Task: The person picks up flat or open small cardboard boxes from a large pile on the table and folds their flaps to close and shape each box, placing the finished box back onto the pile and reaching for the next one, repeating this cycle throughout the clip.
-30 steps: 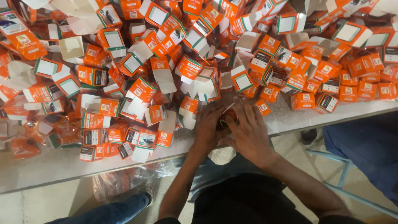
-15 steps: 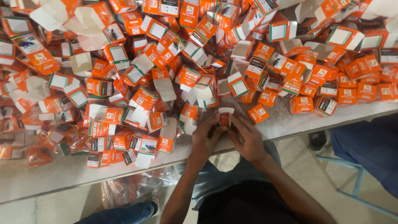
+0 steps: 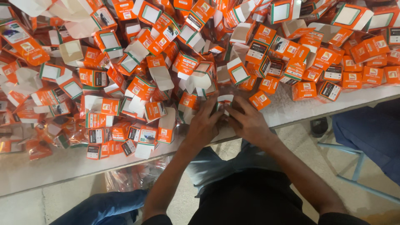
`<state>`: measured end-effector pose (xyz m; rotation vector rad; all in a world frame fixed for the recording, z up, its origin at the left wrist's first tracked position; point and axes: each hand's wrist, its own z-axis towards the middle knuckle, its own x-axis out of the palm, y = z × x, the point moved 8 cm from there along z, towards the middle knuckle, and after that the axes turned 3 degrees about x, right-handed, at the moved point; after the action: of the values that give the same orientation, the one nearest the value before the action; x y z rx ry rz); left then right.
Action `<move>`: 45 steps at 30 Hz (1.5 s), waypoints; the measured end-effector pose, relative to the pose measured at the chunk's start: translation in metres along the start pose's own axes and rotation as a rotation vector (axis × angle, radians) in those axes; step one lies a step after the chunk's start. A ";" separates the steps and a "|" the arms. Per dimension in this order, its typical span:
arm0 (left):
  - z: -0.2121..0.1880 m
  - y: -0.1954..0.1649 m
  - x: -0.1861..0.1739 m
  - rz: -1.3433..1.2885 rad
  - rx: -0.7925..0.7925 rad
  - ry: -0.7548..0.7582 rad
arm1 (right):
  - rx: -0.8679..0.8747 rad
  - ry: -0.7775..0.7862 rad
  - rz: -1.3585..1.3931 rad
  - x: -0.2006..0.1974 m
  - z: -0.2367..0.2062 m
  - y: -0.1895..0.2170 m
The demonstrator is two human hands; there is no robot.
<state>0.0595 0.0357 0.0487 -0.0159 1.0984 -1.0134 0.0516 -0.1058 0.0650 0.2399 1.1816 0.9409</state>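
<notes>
Both my hands meet at the near edge of a white table [image 3: 50, 166], at one small orange and white carton [image 3: 225, 101] with its top flap open. My left hand [image 3: 203, 123] grips the carton from the left. From the right, my right hand [image 3: 248, 121] has its fingers closed around the same carton. My fingers cover most of the carton, so what is inside stays hidden. Just behind my hands lies a big heap of small orange cartons [image 3: 183, 62], many with open white flaps.
The heap covers nearly the whole table. Closed orange cartons [image 3: 333, 79] lie in a looser spread at the right. A clear plastic bag [image 3: 133, 177] hangs under the table edge. Another person's blue-clad leg [image 3: 371, 133] and a metal chair frame [image 3: 354, 166] are at the right.
My hands have shifted slightly and brought a small carton between them; its white flap now stands open above my fingers. The view has drifted a little.
</notes>
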 end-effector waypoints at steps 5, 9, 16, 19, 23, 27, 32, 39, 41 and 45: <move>0.010 0.022 0.001 -0.326 0.098 -0.020 | -0.124 -0.105 0.019 0.001 -0.004 -0.013; 0.004 0.039 0.008 -0.543 0.140 -0.010 | -0.055 -0.115 0.100 0.011 -0.015 -0.035; 0.018 0.033 0.004 -0.454 0.162 0.015 | 0.001 -0.101 0.196 0.006 -0.008 -0.033; 0.028 0.024 -0.005 -0.428 0.194 0.015 | 0.001 -0.107 0.220 -0.001 0.003 -0.028; 0.030 0.027 -0.007 -0.414 0.132 -0.004 | 0.021 -0.155 0.170 -0.001 0.009 -0.025; 0.028 0.038 -0.001 -0.410 0.080 -0.005 | 0.007 -0.194 0.150 -0.002 0.010 -0.026; 0.027 0.035 -0.001 -0.386 0.127 0.014 | 0.040 -0.185 0.161 -0.001 0.011 -0.030; 0.033 0.021 -0.008 -0.250 0.230 0.041 | -0.022 -0.120 0.150 -0.007 0.013 -0.026; 0.033 0.019 -0.007 -0.199 0.226 0.035 | -0.057 -0.117 0.155 -0.009 0.012 -0.024; 0.029 0.018 -0.004 -0.178 0.195 0.018 | 0.033 -0.131 0.196 -0.006 0.010 -0.032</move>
<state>0.0927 0.0351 0.0576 0.0539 1.0234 -1.2792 0.0754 -0.1266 0.0531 0.4431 1.0666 1.0603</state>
